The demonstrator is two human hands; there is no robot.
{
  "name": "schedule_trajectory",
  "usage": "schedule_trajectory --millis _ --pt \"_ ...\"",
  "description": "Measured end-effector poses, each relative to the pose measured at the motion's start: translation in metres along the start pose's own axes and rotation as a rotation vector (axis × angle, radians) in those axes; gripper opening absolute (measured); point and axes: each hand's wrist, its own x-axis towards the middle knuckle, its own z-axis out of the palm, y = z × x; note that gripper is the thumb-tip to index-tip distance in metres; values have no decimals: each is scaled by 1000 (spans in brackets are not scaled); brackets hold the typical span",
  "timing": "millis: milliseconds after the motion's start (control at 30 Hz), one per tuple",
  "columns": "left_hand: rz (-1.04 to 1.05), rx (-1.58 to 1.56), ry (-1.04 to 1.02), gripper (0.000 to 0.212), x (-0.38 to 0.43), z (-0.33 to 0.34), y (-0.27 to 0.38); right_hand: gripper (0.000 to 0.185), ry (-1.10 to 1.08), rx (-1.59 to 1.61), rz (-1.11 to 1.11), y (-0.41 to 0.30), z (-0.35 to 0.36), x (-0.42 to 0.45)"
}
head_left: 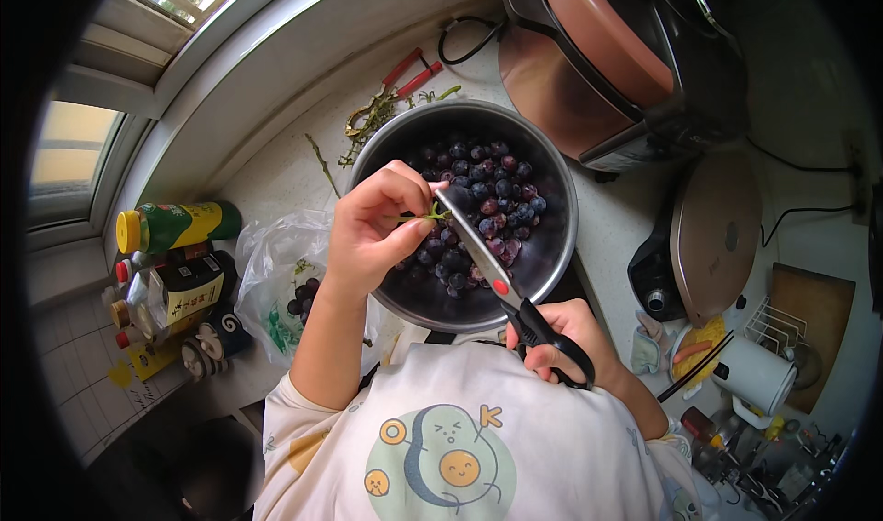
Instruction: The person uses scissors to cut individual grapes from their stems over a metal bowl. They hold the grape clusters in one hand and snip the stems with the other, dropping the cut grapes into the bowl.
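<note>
A large stainless steel bowl (566, 245) stands in front of me, with many dark purple grapes (483, 183) inside. Above its left side, my left hand (390, 221) pinches a small green grape stem (433, 215) between thumb and fingers. My right hand (566, 335) grips the black handles of kitchen scissors (483, 259). Their blades look closed or nearly so, and the tips reach the stem beside my left fingertips. Left of the bowl, a clear plastic bag (265, 259) holds more grapes (303, 299), partly hidden by my left forearm.
Behind the bowl lie red-handled pliers or clippers (414, 72) and stripped grape stems (379, 117). A pink-and-black cooker (586, 59) stands behind right, a round electric griddle (717, 238) to the right. Several bottles (172, 286) crowd the left. A white kettle (755, 376) sits at the far right.
</note>
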Motion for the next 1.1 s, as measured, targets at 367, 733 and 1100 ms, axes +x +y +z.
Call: schedule_trajectory --millis 367,733,1100 --pt "-903 384 -176 15 -68 -71 59 68 -17 138 -145 22 -18 2" --pt "-668 1470 353 18 -71 -40 47 70 -17 36 -110 12 -9 11" --pt "-412 2040 -80 8 -43 -18 -35 52 -4 88 -83 16 -6 3"
